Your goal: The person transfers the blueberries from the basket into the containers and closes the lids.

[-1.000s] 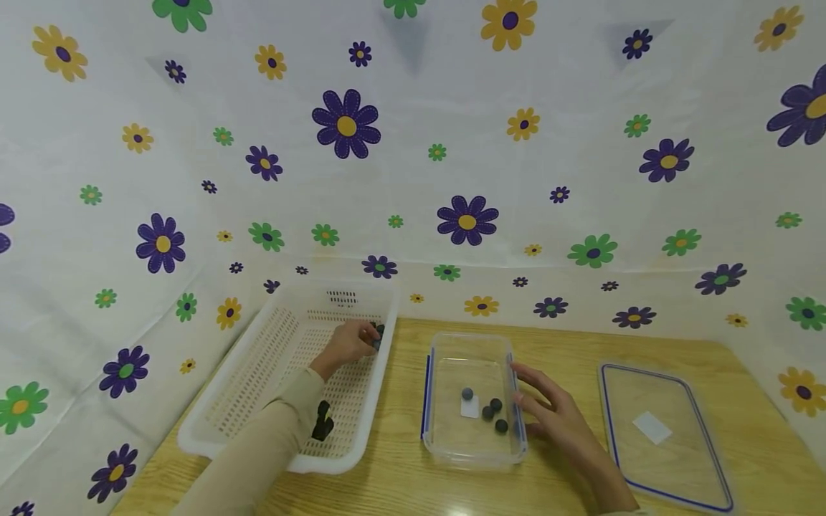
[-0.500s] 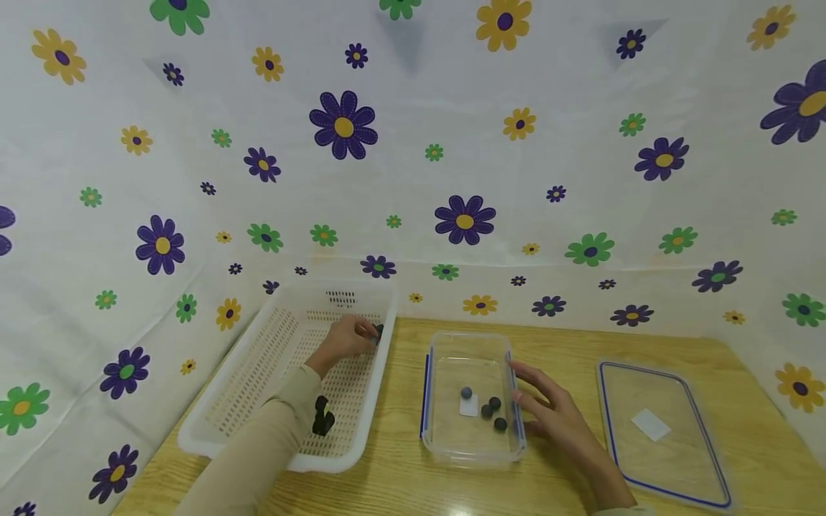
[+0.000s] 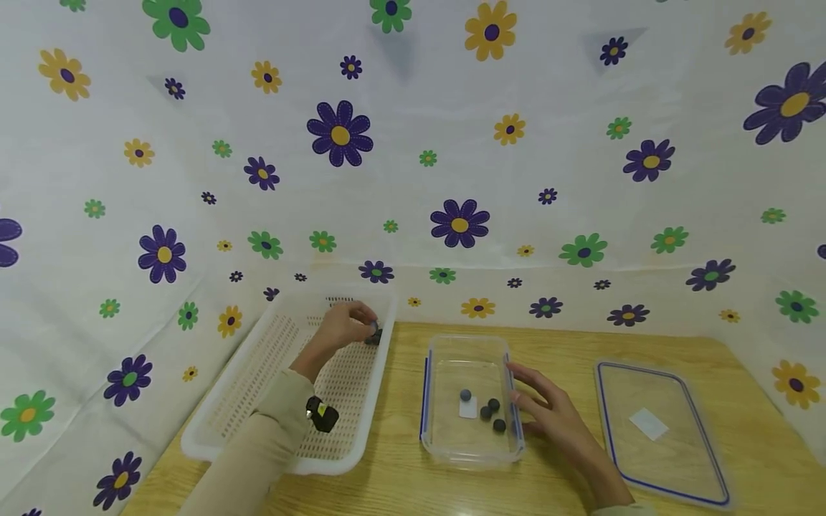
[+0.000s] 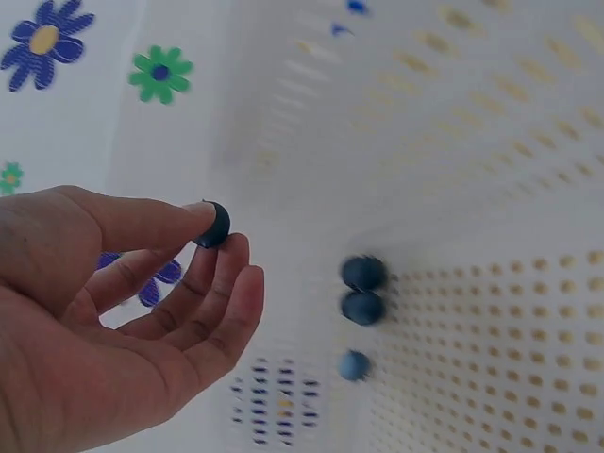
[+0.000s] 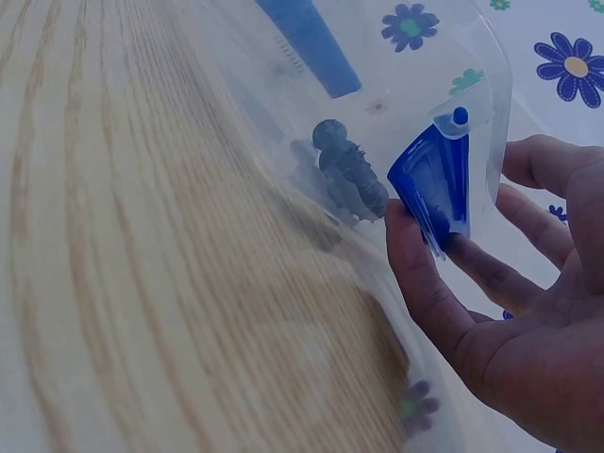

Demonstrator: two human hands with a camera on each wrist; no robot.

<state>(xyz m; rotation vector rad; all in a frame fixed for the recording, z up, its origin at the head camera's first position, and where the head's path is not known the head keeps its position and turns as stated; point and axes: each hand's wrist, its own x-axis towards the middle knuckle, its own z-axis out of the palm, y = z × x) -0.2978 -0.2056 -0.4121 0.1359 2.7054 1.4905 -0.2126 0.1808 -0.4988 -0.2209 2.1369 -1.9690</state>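
My left hand (image 3: 345, 326) is inside the white basket (image 3: 187, 437), near its far right corner, pinching a blueberry (image 4: 215, 226) between thumb and fingers. Below that hand, several dark blueberries (image 4: 363, 274) lie along the basket's wall. My right hand (image 3: 558, 416) holds the right side of a clear plastic container (image 3: 471, 459), with thumb and fingers about its blue latch (image 5: 439, 179). Several blueberries (image 3: 486, 413) sit on the container's floor, one of them by a white label (image 3: 467, 407).
A clear lid (image 3: 661, 430) with a blue seal lies on the wooden table (image 3: 555, 494) at the right. Beside the left sleeve (image 3: 271, 423) is a black device (image 3: 323, 416) with a yellow mark. A flower-printed sheet (image 3: 413, 186) stands behind and at the sides.
My left hand has moved up and slightly away from the basket's right wall, with the blueberry in its fingers. The right hand stays at the container. The head view has shifted slightly.
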